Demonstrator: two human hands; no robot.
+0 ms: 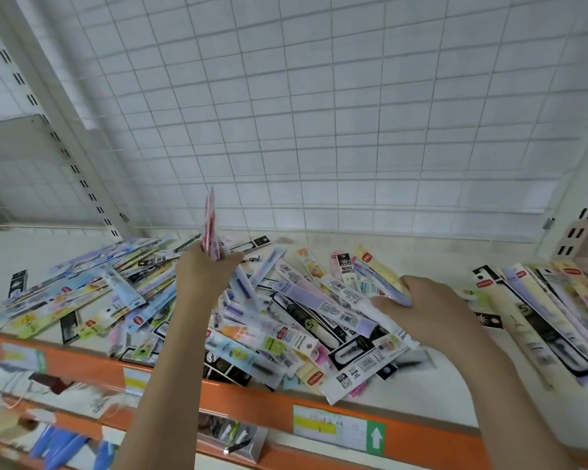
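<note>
1. Left hand (pixel 202 271): clasps a bundle of pink packets (pixel 211 225) upright above the pile (pixel 286 320).
2. Right hand (pixel 431 310): pinches the near end of a yellowish packet (pixel 381 271), whose long axis points toward the back grid (pixel 319 113).
3. Shelf (pixel 455 395): the bundle lies left of the pinched packet, so the right hand would likely carry it leftward.

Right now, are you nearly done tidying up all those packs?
Not nearly. Done: a neat row of packs lies lined up at the right end of the shelf. In hand: the left hand holds a few pink packs upright, and the right hand grips a pastel pack on the jumbled pile. Left: that whole pile, most of the job.
</note>
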